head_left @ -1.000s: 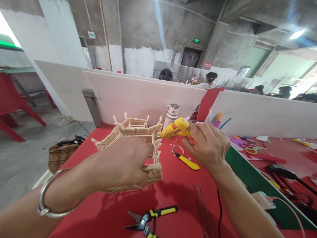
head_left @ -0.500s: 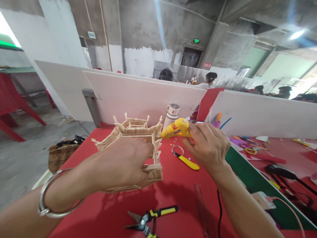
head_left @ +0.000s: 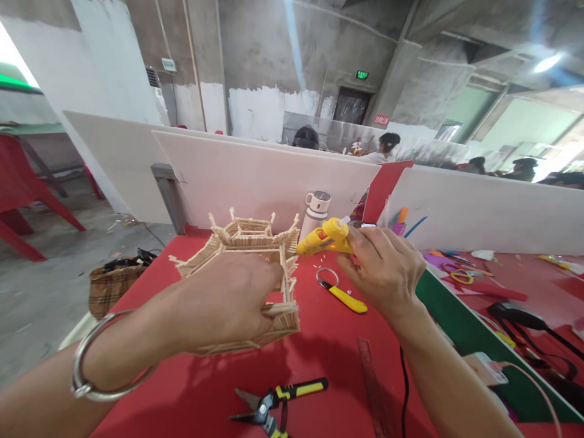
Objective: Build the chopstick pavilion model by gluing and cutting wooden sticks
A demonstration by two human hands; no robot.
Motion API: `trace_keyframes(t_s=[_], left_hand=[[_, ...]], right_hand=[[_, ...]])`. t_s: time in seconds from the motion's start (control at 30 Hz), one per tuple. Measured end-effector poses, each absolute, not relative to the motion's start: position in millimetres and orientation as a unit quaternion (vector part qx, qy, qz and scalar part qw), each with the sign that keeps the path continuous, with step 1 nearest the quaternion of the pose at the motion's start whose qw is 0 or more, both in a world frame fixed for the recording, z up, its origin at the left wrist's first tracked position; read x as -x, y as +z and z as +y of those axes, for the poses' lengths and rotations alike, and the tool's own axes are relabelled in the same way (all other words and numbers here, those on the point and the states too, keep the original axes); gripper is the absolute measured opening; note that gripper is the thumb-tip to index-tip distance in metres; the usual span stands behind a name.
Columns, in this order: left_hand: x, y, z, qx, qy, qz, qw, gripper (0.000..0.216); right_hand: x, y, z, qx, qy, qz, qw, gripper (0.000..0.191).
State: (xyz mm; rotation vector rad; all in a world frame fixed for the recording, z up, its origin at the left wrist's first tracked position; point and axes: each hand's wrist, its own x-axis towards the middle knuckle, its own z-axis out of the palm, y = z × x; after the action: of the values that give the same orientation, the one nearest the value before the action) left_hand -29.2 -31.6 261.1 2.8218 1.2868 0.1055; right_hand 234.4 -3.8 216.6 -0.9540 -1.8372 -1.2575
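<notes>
A pale model building made of thin wooden sticks (head_left: 249, 243) stands on the red table (head_left: 191, 389). My left hand (head_left: 223, 304), with a metal bangle on the wrist, is closed round the model's near side and covers much of it. My right hand (head_left: 385, 267) grips a yellow hot glue gun (head_left: 323, 238). The gun's nozzle points left and sits right at the model's upper right corner.
Yellow-handled snips (head_left: 274, 401) lie at the near table edge, with a dark ruler (head_left: 371, 383) to their right. A yellow-handled cutter (head_left: 342, 295) lies under my right hand. A white flask (head_left: 316, 210) stands by the white partition (head_left: 255, 176). Other people sit beyond it.
</notes>
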Motion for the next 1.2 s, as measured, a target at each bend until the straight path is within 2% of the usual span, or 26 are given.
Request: trace_keyframes(t_s=[0.63,0.83,1.2], left_hand=[[32.5,255.2,-30.5,-0.897,0.064,0.437,0.011,0.041],[32.7,253.5,-28.1,-0.895,0.099,0.435,0.017,0.051],[30.8,255.6,-37.3,-0.894,0.088,0.438,0.032,0.054]], right_hand=[[-239.9,212.7,-5.7,0.393,-0.49,-0.681,0.377,0.03],[-236.1,215.6,-7.9,0.401,-0.474,-0.667,0.412,0.027],[-225.0,219.8,-4.9,0.393,-0.458,-0.686,0.407,0.028]])
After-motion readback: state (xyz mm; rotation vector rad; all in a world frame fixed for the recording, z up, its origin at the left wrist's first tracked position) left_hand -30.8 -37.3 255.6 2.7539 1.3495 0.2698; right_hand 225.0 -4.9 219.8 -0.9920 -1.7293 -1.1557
